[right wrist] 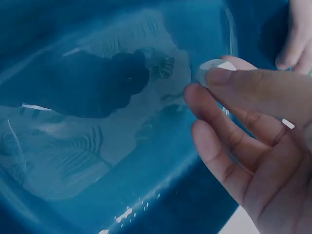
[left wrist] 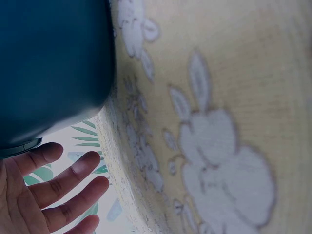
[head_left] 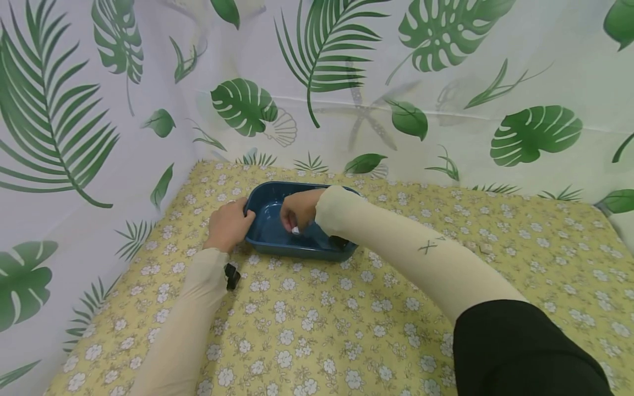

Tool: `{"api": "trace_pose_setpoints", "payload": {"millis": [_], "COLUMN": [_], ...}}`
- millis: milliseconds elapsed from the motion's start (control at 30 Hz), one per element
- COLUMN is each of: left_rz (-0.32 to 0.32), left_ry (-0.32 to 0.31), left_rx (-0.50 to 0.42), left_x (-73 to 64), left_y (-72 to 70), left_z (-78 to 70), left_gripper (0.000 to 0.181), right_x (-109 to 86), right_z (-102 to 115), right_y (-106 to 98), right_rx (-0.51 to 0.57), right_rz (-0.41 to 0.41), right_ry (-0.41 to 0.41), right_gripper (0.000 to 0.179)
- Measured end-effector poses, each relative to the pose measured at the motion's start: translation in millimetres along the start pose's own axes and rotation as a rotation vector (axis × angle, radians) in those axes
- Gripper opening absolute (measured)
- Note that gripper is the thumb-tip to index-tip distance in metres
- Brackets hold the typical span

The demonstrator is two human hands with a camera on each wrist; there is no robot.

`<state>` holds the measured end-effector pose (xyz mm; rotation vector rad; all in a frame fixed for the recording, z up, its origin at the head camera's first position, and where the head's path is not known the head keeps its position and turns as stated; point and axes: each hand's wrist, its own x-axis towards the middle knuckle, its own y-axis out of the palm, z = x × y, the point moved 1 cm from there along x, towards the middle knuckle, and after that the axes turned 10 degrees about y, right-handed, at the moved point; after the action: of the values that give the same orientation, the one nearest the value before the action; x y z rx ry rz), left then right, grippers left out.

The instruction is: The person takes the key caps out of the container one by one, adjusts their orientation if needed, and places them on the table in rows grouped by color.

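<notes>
A dark blue rectangular basin (head_left: pixel 297 251) stands on the table. My left hand (head_left: pixel 228 223) grips its left rim, thumb over the edge; in the left wrist view the other fingers (left wrist: pixel 73 178) are loosely spread outside the basin wall (left wrist: pixel 53 63). Inside the basin, my right hand (head_left: pixel 300 209) pinches a small white piece (right wrist: pixel 213 66) between thumb and fingertips. Its exact kind is not clear, since the fingers cover part of it. The glossy basin floor (right wrist: pixel 161 131) mirrors the leaf pattern; whether it holds water I cannot tell.
A yellow floral cloth (head_left: pixel 317 330) covers the table. Small beige pieces (head_left: pixel 485 248) lie on it to the right, beyond the right sleeve. White curtains with green leaves (head_left: pixel 356 115) hang behind and at the left. A black device (head_left: pixel 231 276) is on the left wrist.
</notes>
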<state>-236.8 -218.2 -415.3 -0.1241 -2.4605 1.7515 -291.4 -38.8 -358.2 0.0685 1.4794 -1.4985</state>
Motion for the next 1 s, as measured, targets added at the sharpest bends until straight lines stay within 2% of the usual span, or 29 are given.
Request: {"api": "trace_pose_setpoints", "payload": {"millis": [267,433,533,733,1000], "left_rz": [-0.003,0.003,0.0,-0.008,-0.006], "left_ry": [-0.005,-0.005,-0.005,-0.002,-0.003], "left_rx": [-0.009,-0.011,-0.01,-0.006,-0.005], "left_x": [0.3,-0.1,-0.2,0.2,-0.1], "left_y": [0.4,-0.4,-0.6,0.8,0.6], "left_z": [-0.3,-2.1,-2.2,-0.1,-0.4], "left_gripper": [0.045,0.046,0.046,0.045,0.046], "right_x": [2.5,-3.9,-11.6,-35.2,-72.9], "right_z": [-17,-27,-34,-46,-62], "right_y": [-7,-8,-8,-9,-4], "right_rx": [0.031,0.096,0.147,0.235,0.452], "right_rz": [-0.017,-0.066,-0.106,-0.183,-0.241], "right_ry": [-0.013,-0.051,-0.063,-0.105,-0.136], "right_gripper": [0.018,0.021,0.024,0.016,0.016]}}
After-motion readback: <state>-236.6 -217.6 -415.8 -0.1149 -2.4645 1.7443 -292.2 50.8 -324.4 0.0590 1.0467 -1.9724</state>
